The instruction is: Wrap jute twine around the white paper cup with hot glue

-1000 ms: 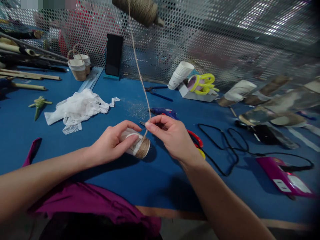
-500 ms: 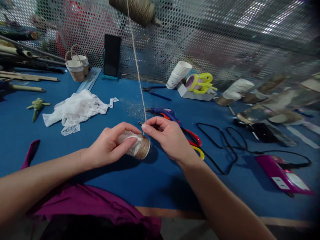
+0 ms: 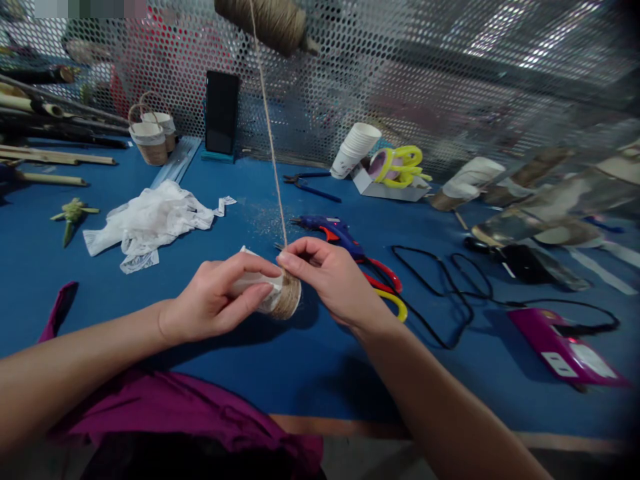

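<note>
Blue table (image 3: 310, 373) runs ahead of me to a mesh wall. My left hand (image 3: 215, 303) is curled around a paper cup (image 3: 287, 301), turned on its side close in front of me, its end wound with twine (image 3: 273, 160). My right hand (image 3: 340, 280) pinches that twine at the cup, and the strand rises to a spool (image 3: 270, 20) overhead. Just behind lie a glue gun (image 3: 333, 230) and scissors (image 3: 387, 288).

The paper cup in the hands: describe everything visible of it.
The paper cup is white, lying sideways over the blue table. Brown twine coils round its right end. The left hand grips its white part; the right hand pinches the twine at the coils, and the strand rises to a spool overhead.
</note>
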The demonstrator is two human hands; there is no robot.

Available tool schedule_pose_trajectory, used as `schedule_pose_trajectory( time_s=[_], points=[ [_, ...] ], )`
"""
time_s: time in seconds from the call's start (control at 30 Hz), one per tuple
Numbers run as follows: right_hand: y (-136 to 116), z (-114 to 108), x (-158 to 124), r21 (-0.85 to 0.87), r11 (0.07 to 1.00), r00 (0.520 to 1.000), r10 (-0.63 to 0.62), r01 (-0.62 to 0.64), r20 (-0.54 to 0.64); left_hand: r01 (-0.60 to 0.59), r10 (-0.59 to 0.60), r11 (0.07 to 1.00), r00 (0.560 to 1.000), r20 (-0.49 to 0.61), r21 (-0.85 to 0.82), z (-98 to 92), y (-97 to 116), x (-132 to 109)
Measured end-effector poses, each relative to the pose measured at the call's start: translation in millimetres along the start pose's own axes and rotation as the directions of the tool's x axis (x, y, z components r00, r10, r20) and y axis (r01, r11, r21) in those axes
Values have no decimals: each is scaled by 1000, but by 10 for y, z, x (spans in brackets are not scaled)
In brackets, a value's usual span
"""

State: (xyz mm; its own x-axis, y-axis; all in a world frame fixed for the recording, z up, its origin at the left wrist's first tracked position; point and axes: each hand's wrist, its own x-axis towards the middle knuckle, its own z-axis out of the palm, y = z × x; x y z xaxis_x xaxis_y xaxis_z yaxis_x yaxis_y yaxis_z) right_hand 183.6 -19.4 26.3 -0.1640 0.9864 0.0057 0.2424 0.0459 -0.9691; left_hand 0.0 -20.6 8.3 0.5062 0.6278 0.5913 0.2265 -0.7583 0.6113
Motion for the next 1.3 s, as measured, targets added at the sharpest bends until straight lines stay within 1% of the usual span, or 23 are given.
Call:
schedule_pose_trajectory(
  time_s=[0.13,0.3,0.4,0.53,0.67,0.77,0.83,0.9,0.93,1.0,1.03,1.07,1.13,1.2,1.23,1.3],
  points=[
    [-13,20,-4,31,999,1000,13,-13,3,-41,41,999,999,13,26,-10,24,11],
    [-4,33,-10,65,998,1000,25,-25,5,-154,153,984,988,25,85,-15,22,13],
    [2,35,-13,44,999,1000,19,-19,13,-219,218,969,976,25,118,-16,17,12],
    [-13,37,-25,-40,999,1000,-5,6,29,-249,243,954,969,54,166,-11,5,5],
    [-30,39,-39,-105,994,999,-14,20,52,-280,277,942,960,41,183,-7,-12,-5],
    [-23,36,-37,-132,991,998,-28,35,51,-269,263,945,963,54,187,-5,-19,-9],
    [-11,29,-29,-149,987,998,-50,53,26,-248,243,955,969,48,166,1,-26,-9],
    [-1,16,-19,-176,982,997,-77,73,-15,-197,194,973,980,40,117,15,-36,-8],
    [3,9,-16,-192,978,995,-90,82,-35,-152,150,985,988,36,77,24,-42,-5],
    [5,0,-15,-221,971,992,-107,92,-59,6,-5,999,999,33,-42,43,-50,7],
    [5,1,-17,-238,966,991,-116,97,-65,114,-110,986,993,41,-122,52,-52,17],
    [6,6,-21,-261,960,989,-127,105,-70,225,-218,952,974,56,-208,59,-53,30],
    [14,27,-33,-331,934,983,-169,135,-77,399,-389,844,915,104,-358,70,-53,61],
    [31,59,-45,-407,895,969,-234,184,-76,486,-473,753,868,147,-444,75,-52,91],
    [41,76,-50,-432,877,962,-263,209,-68,509,-497,724,853,160,-466,77,-51,103],
    [61,103,-54,-448,862,958,-285,236,-44,537,-527,698,833,169,-474,78,-49,114]
  ],
)
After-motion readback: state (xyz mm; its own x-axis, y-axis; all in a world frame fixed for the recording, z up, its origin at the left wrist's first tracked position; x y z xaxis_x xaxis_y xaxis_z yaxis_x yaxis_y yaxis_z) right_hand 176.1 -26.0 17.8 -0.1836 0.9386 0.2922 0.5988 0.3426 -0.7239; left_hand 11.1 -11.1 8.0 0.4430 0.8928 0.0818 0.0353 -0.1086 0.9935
